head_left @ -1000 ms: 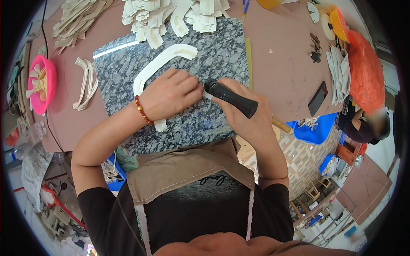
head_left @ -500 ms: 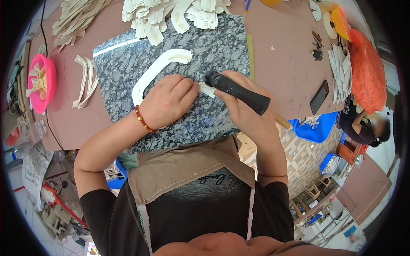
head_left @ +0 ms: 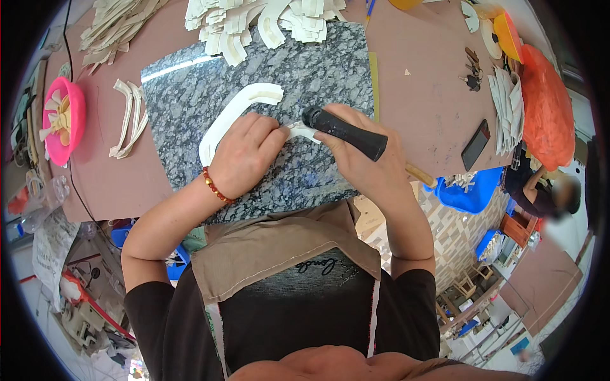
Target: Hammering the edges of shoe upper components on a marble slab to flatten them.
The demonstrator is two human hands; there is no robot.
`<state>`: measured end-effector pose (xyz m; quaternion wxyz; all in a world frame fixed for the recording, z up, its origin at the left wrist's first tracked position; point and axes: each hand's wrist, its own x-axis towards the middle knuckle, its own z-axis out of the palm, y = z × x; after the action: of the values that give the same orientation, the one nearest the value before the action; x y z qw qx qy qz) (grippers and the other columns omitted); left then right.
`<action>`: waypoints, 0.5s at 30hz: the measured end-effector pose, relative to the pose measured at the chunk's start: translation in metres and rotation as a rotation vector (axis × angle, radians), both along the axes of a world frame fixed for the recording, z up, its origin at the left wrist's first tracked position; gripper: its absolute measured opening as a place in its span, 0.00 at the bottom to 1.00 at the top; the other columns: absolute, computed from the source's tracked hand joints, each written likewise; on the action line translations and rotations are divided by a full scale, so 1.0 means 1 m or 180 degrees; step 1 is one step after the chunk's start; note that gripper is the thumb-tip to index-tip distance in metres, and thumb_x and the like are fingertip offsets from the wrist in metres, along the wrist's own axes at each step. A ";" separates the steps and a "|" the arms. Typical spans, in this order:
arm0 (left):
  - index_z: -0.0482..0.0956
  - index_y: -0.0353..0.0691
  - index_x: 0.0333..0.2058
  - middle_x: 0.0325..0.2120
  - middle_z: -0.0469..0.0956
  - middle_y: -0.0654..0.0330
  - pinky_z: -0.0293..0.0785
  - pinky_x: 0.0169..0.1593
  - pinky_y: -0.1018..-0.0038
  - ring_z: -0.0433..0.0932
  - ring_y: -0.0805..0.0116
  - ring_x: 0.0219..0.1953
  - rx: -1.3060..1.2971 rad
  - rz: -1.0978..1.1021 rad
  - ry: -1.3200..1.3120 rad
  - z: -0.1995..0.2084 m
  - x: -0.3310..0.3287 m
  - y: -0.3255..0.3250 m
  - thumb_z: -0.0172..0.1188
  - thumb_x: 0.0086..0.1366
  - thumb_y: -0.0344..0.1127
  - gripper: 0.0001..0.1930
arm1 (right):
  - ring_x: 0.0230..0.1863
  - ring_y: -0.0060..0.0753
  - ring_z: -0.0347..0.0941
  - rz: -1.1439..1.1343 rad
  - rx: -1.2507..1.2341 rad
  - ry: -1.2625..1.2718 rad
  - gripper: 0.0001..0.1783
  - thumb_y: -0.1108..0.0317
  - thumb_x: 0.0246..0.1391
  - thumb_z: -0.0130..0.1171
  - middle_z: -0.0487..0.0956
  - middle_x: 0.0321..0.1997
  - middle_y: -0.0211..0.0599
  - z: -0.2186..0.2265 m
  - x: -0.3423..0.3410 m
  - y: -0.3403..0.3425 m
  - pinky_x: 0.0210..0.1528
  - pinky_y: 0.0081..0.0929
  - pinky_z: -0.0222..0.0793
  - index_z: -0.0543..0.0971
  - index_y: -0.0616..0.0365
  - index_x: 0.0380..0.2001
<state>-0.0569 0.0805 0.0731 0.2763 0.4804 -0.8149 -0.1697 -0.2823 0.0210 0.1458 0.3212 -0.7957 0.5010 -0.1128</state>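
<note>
A white curved strip with a cream band near its end lies on the speckled granite slab. My left hand is closed on the strip, its fingertips pinching the edge close to the slab's middle. My right hand grips a hammer with a black head and a wooden handle that shows behind the wrist. The right thumb and fingers also touch the strip's other end, just under the hammer head. Part of the strip is hidden beneath my left hand.
Piled white strips lie at the slab's far edge. On the left are a pink bowl and loose narrow strips. On the right are a phone, keys, an orange-red bag and a blue basin. Another person sits farther right.
Both hands have shifted slightly, the hammer head moving a little left. The strip's far end sits a bit nearer to me. Both hands keep their grip.
</note>
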 end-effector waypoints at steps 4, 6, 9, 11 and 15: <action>0.81 0.35 0.45 0.40 0.78 0.53 0.77 0.46 0.62 0.78 0.54 0.42 0.0031 0.0019 -0.0210 0.005 -0.007 0.000 0.63 0.58 0.24 0.14 | 0.39 0.49 0.85 0.0071 -0.0368 -0.0249 0.16 0.66 0.60 0.72 0.87 0.42 0.40 -0.004 0.006 0.008 0.40 0.35 0.80 0.83 0.54 0.50; 0.81 0.35 0.45 0.40 0.78 0.53 0.77 0.47 0.62 0.78 0.54 0.42 0.0125 0.0029 -0.0245 0.007 0.000 0.007 0.63 0.58 0.24 0.14 | 0.39 0.49 0.85 0.0232 -0.0283 -0.0055 0.16 0.66 0.60 0.72 0.87 0.42 0.40 -0.003 0.006 0.006 0.40 0.35 0.81 0.84 0.55 0.50; 0.81 0.34 0.46 0.41 0.78 0.53 0.77 0.48 0.62 0.78 0.53 0.43 0.0190 0.0065 -0.0312 0.009 0.004 0.013 0.62 0.59 0.25 0.15 | 0.38 0.48 0.85 0.0119 0.0216 -0.0057 0.15 0.67 0.60 0.72 0.86 0.42 0.40 0.002 0.007 -0.004 0.39 0.34 0.80 0.84 0.55 0.49; 0.81 0.34 0.46 0.41 0.78 0.53 0.77 0.48 0.62 0.78 0.53 0.43 0.0172 0.0108 -0.0364 0.011 0.004 0.016 0.62 0.59 0.25 0.15 | 0.37 0.47 0.84 -0.0024 -0.0302 -0.0926 0.15 0.68 0.59 0.73 0.86 0.41 0.40 -0.002 0.010 0.002 0.39 0.33 0.79 0.84 0.54 0.49; 0.81 0.34 0.47 0.41 0.78 0.53 0.77 0.48 0.63 0.78 0.53 0.43 0.0192 0.0208 -0.0341 0.011 0.009 0.024 0.62 0.59 0.25 0.16 | 0.37 0.47 0.85 0.0316 0.0130 -0.0450 0.16 0.70 0.56 0.74 0.86 0.40 0.42 0.002 0.015 0.004 0.39 0.33 0.79 0.84 0.55 0.47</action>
<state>-0.0480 0.1048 0.0839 0.2231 0.5233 -0.8069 -0.1592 -0.2673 0.0245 0.1477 0.3771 -0.8029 0.4392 -0.1424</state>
